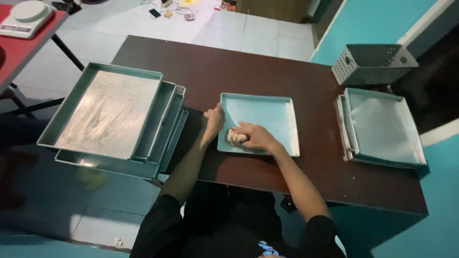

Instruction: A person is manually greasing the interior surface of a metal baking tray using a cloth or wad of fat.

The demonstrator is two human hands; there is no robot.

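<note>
A person in black sleeves leans over a dark brown table (248, 71), seen from above. In the middle lies a shallow square metal tray (267, 112). The left hand (213, 119) rests on the tray's left rim, fingers curled over the edge, pinning it in place. The right hand (256, 136) is closed around a small pale wad of cloth (235, 137), pressing it onto the near left corner of the tray floor.

To the left, a stack of larger trays (107, 117) sits fanned out and overhangs the table's left edge. To the right lies another stack of trays (382, 126), with a perforated grey basket (373, 62) just beyond it. A white kitchen scale (26, 18) sits on a red table at far left.

Risks, as a judgement: the left stack looks poorly supported, so a bump from the left elbow could tip it to the floor. The centre tray lies near the table's near edge; a hard push could slide it off if the left hand loosens.

Hard to make out: the wad is mostly covered by fingers, so its material is uncertain. Small objects on the far floor are too small to identify. How many trays each stack holds is unclear.
</note>
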